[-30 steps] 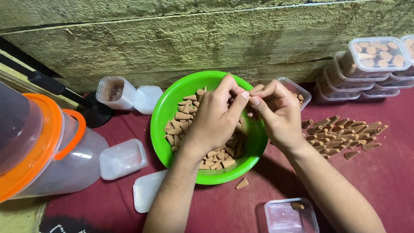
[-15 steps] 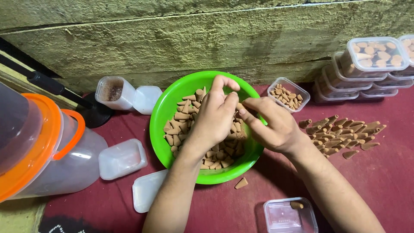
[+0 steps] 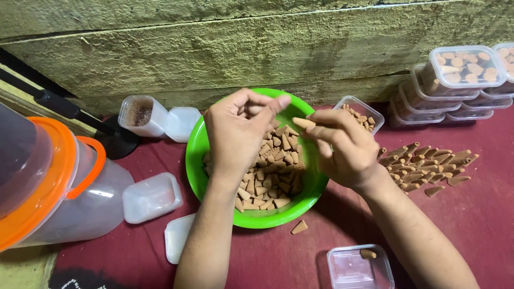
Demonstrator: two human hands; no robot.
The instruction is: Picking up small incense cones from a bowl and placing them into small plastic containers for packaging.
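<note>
A green bowl holds tan cones. Over it, the left hand is curled with fingertips pinched, contents hidden; the right hand pinches one cone. Lidded clear tubs of cones stack on the maroon tabletop by a rough wall.

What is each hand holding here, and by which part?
The right hand pinches a brown cone by its base end, tip pointing left. Whether the left hand holds anything cannot be told.
</note>
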